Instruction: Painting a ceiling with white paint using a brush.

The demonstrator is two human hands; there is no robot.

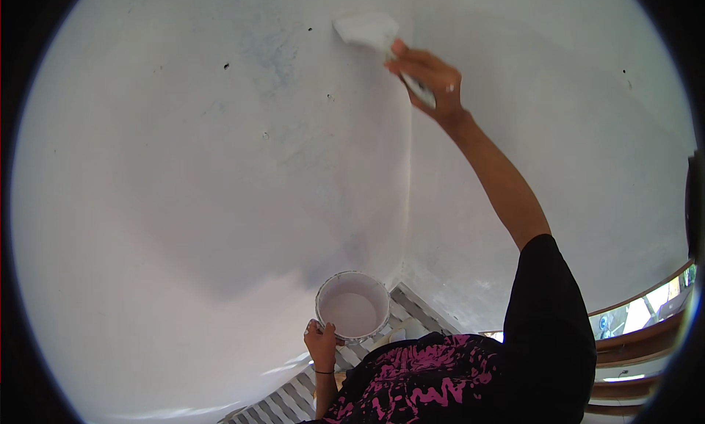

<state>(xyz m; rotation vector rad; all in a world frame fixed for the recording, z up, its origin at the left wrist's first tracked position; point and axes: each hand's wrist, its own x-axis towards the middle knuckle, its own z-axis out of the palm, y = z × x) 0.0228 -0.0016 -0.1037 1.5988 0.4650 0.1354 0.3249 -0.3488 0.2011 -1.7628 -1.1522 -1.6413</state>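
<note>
- Brush [367, 29], wide, flat and white-headed, was gripped by its handle in the closed right hand [435, 82]; its long axis slanted from the head at upper left down to the right through the fingers;
- its head lay left of the upright corner line [408, 167], over the pale, patchy wall [183, 167]; blur hid whether the bristles touched;
- round whitish bucket [378, 295], seemingly plastic, holding pale liquid [349, 312], hung well below the brush and slightly left; the left hand [322, 345] clasped its near-left rim, well apart from the brush.
</note>
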